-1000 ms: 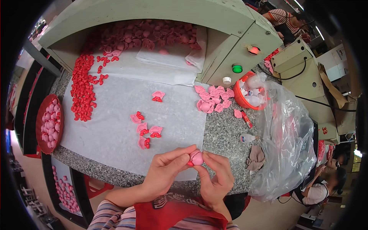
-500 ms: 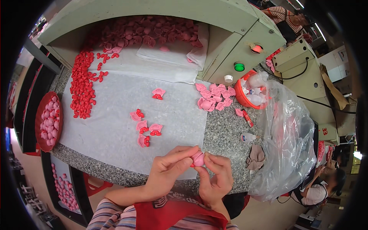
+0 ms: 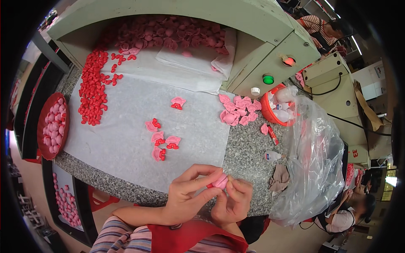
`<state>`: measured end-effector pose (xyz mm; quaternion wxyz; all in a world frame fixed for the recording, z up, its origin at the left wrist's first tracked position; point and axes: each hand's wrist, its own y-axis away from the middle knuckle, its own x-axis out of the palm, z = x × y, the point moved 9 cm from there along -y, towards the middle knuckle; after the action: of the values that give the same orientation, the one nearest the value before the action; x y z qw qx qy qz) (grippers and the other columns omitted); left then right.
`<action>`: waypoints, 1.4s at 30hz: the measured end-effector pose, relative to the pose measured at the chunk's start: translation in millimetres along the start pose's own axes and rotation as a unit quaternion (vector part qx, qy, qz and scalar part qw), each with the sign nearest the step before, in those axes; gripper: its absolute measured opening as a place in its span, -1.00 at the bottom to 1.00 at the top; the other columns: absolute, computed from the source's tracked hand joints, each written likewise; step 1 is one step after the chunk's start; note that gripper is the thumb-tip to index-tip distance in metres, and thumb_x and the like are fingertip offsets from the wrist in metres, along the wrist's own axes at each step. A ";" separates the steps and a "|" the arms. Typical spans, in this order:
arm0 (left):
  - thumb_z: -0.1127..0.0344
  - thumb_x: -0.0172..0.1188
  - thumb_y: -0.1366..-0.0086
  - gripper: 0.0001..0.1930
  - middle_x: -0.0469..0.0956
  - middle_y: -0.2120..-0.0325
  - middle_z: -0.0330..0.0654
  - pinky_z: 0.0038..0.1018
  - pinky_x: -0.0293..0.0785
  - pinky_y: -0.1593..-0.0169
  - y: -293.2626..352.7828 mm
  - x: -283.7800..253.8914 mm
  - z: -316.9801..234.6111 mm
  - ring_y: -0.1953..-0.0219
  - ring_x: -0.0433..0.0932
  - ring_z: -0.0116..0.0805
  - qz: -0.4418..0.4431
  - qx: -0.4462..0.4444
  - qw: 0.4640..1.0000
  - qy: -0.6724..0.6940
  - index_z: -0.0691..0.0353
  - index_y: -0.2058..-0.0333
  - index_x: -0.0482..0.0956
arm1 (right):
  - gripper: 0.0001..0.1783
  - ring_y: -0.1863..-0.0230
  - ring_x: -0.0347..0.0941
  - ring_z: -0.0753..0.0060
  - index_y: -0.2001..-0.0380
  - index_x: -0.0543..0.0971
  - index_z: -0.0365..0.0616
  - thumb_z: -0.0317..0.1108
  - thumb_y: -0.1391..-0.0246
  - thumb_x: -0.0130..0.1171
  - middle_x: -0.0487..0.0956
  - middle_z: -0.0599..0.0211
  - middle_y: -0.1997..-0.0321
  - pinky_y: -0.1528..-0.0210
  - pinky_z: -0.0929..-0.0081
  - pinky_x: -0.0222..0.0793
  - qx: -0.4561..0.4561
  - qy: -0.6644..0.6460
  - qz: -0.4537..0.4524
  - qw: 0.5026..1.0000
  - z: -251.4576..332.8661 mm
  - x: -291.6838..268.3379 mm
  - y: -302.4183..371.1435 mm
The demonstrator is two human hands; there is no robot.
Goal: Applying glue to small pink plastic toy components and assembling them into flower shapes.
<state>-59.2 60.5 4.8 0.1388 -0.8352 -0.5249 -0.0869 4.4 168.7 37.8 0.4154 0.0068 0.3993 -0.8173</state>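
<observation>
Between the fingertips of both hands, close to the table's front edge, is a small rounded pink plastic piece [image 3: 220, 182] with a bit of red at its left side. My left hand [image 3: 185, 197] pinches it from the left, thumb below and fingers above. From the right, my right hand [image 3: 234, 201] grips it between thumb and fingers. Fingertips cover part of it. Beyond my hands, several pink shells with red double-lobed parts attached [image 3: 157, 138] lie on a white sheet [image 3: 126, 143]. One more such shell [image 3: 178, 102] sits farther back.
Loose red parts [image 3: 93, 92] heap at left, near a red basket [image 3: 41, 130] of pink pieces. Pink shells [image 3: 238, 110] lie at right, before an orange basket [image 3: 266, 110] of bottles. A small bottle [image 3: 273, 156], brown cloth [image 3: 279, 178] and clear bag [image 3: 314, 164] flank my right. A greenish machine [image 3: 261, 55] stands behind.
The pink piece has tilted and dropped slightly in my fingers, and its red part shows more at the left. Both hands keep hold of it. The whole view has shifted a little.
</observation>
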 end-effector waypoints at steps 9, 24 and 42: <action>0.65 0.06 -0.10 -0.62 0.35 0.09 -0.03 -0.58 0.39 0.14 0.9 1.0 -10.0 0.13 0.42 -0.36 0.007 0.032 0.999 -0.036 0.32 0.05 0.44 | -0.71 0.37 0.38 0.23 0.31 0.49 -0.17 -0.53 0.20 0.26 0.49 0.18 0.26 0.34 0.41 0.34 -0.011 0.012 0.001 1.000 4.2 0.6 4.3; 0.60 0.03 -0.11 -0.64 0.38 0.11 0.04 -0.57 0.42 0.20 2.9 0.8 -14.2 0.13 0.45 -0.30 0.010 0.073 0.995 -0.072 0.30 0.07 0.46 | -0.71 0.33 0.35 0.25 0.29 0.50 -0.23 -0.54 0.20 0.19 0.47 0.12 0.27 0.29 0.41 0.28 -0.037 0.015 -0.015 0.999 10.2 -0.2 6.7; 0.60 0.02 -0.14 -0.84 0.33 0.08 0.25 -0.37 0.38 0.02 7.1 2.7 -7.3 0.07 0.43 -0.17 -0.021 0.058 0.994 0.094 0.37 0.26 0.35 | -0.73 0.40 0.37 0.27 0.32 0.50 -0.21 -0.53 0.21 0.21 0.47 0.16 0.30 0.41 0.50 0.30 -0.070 0.050 -0.021 0.996 24.0 -4.9 -0.3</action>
<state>-51.6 57.5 11.5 0.2339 -0.8026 -0.5313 -0.1373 15.2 156.3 56.0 0.3769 0.0097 0.4755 -0.7948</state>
